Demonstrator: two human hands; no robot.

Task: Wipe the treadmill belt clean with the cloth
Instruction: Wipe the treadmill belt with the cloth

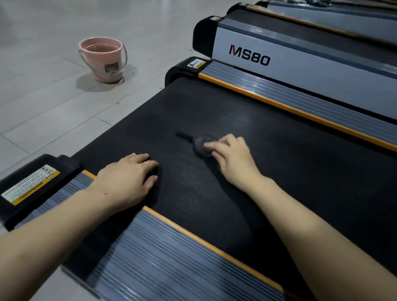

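The right hand (233, 155) presses a dark cloth (202, 145) onto the middle of the black treadmill belt (290, 176), fingers curled over its near edge. The left hand (128, 178) rests flat on the belt's near left edge, fingers relaxed, holding nothing. A pink bucket (103, 59) stands on the floor (37, 76), far left.
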